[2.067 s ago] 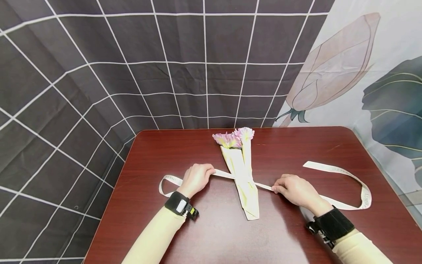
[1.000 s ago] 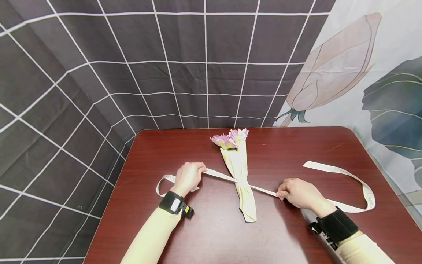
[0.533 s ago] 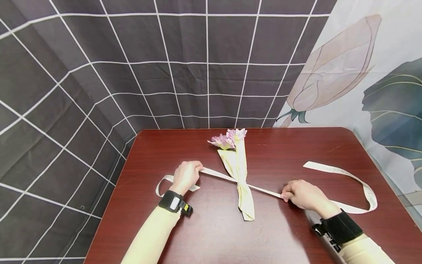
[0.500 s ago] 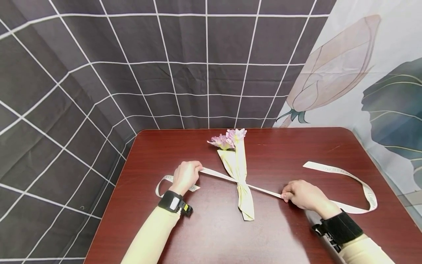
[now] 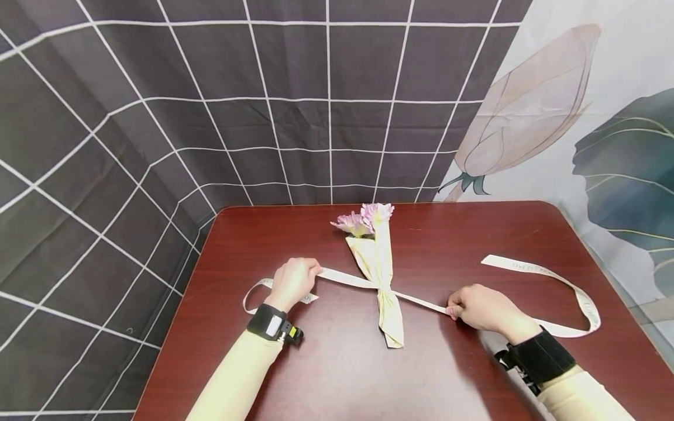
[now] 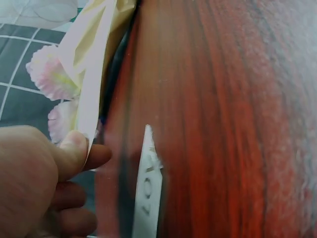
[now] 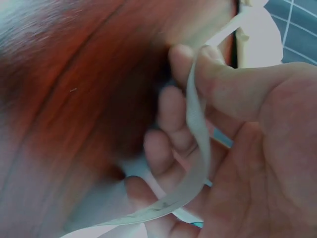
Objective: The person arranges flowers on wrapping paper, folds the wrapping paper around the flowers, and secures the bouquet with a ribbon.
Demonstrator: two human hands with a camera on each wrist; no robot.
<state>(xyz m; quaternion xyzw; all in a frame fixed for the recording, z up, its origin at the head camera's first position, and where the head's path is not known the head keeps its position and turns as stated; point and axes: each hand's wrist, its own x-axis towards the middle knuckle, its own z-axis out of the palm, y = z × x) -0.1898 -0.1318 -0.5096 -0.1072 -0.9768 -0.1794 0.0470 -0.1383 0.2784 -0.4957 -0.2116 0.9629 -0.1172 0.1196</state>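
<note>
I see the ribbon (image 5: 344,277), a pale printed band, pulled taut across the bouquet (image 5: 380,275) at mid-table (image 5: 474,234), cinching its cream paper wrap into a narrow waist. The pink blooms point away from me; the wrap's tail points toward me. My left hand (image 5: 292,282) pinches the ribbon between thumb and curled fingers, with a short loose end curling behind the wrist. My right hand (image 5: 476,309) grips the other side, fingers curled round the band as it runs through the palm; its long free end loops off to the right. Compared with two seconds ago, my hands have drawn further apart, the wrap is squeezed tighter, and the bouquet has slid slightly left.
</note>
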